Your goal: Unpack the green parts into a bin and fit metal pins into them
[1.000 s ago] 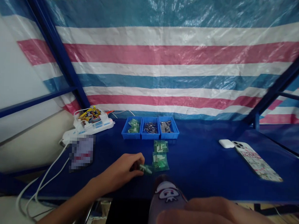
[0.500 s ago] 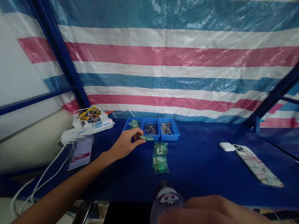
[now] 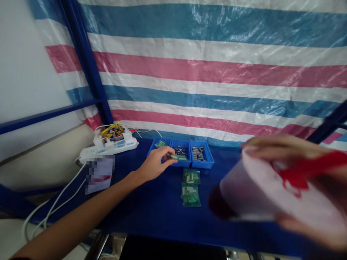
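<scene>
My left hand [image 3: 155, 162] pinches a small green packet [image 3: 178, 157] at the front edge of the middle blue bin [image 3: 183, 164], which holds dark metal pieces. The right bin [image 3: 208, 161] has grey cylindrical pieces; the left bin [image 3: 151, 147] holds green packets. Two more green packets [image 3: 191, 176] [image 3: 190, 195] lie on the table in front of the bins. Large and blurred at the right, close to the camera, my right hand [image 3: 311, 161] is closed around a pale cup-like container [image 3: 253, 189] with a dark end and a red strap.
A white power strip [image 3: 113, 148] with plugs and a yellow wrapper [image 3: 114, 131] stands at the left. A phone-like device [image 3: 100, 176] lies nearer, beside white cables [image 3: 53, 201]. Blue frame posts [image 3: 87, 58] and a striped sheet [image 3: 198, 70] rise behind the blue table [image 3: 159, 216].
My right hand has raised the container from the bottom edge to the right, covering where the white phone and small case were. The view has shifted; my left hand keeps its pinch.
</scene>
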Demonstrator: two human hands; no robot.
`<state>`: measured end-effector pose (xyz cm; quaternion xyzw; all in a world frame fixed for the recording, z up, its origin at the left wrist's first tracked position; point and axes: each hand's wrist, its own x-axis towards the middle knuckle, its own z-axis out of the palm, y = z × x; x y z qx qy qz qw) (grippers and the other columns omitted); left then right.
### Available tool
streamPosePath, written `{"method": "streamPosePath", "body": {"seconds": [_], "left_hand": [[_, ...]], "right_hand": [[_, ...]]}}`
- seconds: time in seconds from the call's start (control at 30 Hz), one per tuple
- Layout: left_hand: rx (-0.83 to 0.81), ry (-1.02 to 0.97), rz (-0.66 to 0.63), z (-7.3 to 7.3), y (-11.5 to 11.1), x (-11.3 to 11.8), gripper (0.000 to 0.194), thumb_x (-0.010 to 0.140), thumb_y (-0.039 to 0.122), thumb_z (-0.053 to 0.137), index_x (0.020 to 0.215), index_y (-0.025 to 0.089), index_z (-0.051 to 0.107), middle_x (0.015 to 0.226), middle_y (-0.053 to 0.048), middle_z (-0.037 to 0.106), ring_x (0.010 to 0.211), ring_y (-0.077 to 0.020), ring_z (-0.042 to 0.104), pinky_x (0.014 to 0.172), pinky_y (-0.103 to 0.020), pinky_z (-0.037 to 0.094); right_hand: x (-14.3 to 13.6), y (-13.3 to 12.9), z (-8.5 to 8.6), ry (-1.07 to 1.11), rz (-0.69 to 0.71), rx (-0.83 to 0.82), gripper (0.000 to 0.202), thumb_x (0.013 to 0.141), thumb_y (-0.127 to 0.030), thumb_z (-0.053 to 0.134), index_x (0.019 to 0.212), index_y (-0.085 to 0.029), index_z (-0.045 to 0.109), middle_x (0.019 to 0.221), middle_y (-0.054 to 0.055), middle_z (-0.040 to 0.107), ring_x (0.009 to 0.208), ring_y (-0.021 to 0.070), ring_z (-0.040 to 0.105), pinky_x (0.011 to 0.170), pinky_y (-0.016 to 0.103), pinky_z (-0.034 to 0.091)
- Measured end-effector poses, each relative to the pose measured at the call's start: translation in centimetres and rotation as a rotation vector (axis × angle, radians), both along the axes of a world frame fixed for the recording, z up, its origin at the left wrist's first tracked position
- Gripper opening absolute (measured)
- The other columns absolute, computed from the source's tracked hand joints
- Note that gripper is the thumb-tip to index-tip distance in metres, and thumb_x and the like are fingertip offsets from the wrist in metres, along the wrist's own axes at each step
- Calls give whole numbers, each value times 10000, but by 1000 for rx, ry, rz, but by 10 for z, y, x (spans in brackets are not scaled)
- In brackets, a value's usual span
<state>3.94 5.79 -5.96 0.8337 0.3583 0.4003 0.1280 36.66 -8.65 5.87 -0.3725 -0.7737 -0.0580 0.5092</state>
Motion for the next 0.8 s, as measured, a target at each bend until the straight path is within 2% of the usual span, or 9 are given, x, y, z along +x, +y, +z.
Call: {"method": "streamPosePath", "body": {"seconds": [0.03, 0.07, 0.13, 0.2, 0.3, 0.4, 0.5, 0.6, 0.8], "left_hand": [[8, -8, -4, -2, 1, 0, 172, 903, 316, 724, 976, 192, 629, 856, 7, 668, 710, -126, 603, 722, -247, 483], [14, -12, -11, -4, 1, 1, 166, 909, 316, 717, 976, 190, 630, 860, 5, 668, 708, -125, 601, 721, -248, 481], [21, -21, -30, -9, 1, 0, 161, 920, 315, 706, 986, 186, 636, 862, 3, 664, 707, -124, 598, 722, -251, 479], [28, -39, -38, -13, 0, -1, 164, 921, 313, 708, 996, 183, 641, 848, 5, 656, 701, -123, 595, 720, -250, 478], [22, -57, -35, -17, -2, -3, 176, 918, 319, 713, 1002, 180, 647, 840, 4, 654, 696, -124, 592, 709, -248, 478], [-1, -51, -29, -20, -2, -4, 185, 919, 331, 712, 1007, 180, 649, 848, 1, 658, 697, -124, 586, 701, -247, 469], [-12, -51, -32, -23, -2, -3, 191, 912, 329, 722, 1008, 180, 650, 835, 8, 652, 688, -119, 572, 700, -243, 459], [-17, -53, -38, -26, -1, -2, 196, 905, 330, 731, 1004, 180, 651, 834, 10, 652, 681, -116, 562, 700, -242, 454], [-55, -58, -46, -31, 1, -1, 202, 910, 339, 726, 1021, 186, 655, 844, 7, 661, 687, -117, 574, 705, -244, 457]], "right_hand": [[5, 16, 12, -70, 75, -103, 516, 609, -668, 859, 1015, -370, 746, 1056, 63, 754, 1003, 345, 709, 845, 484, 609], [13, 33, 20, -84, 51, -170, 502, 647, -616, 863, 1048, -337, 749, 1119, 63, 742, 1028, 327, 704, 855, 439, 602], [32, 68, 24, -18, -80, -304, 520, 721, -591, 811, 1115, -260, 736, 1154, 77, 729, 992, 301, 703, 818, 379, 582], [54, 105, 14, -45, -233, -370, 569, 713, -610, 802, 1120, -219, 735, 1075, 76, 747, 908, 273, 698, 765, 340, 541], [89, 158, -12, -50, -457, -446, 577, 732, -615, 769, 1110, -180, 746, 957, 95, 757, 852, 265, 690, 708, 325, 474], [120, 196, -35, -160, -641, -457, 519, 767, -606, 737, 1047, -171, 768, 901, 131, 752, 877, 299, 683, 732, 356, 431], [142, 214, -50, -178, -770, -474, 502, 796, -583, 725, 1037, -144, 768, 884, 169, 742, 894, 327, 680, 730, 367, 412], [154, 221, -57, -154, -889, -522, 520, 821, -601, 701, 1018, -124, 767, 891, 210, 732, 885, 339, 668, 723, 387, 389], [163, 233, -65, -103, -946, -491, 588, 847, -657, 627, 958, -89, 732, 866, 237, 700, 772, 286, 601, 687, 400, 365]]}}
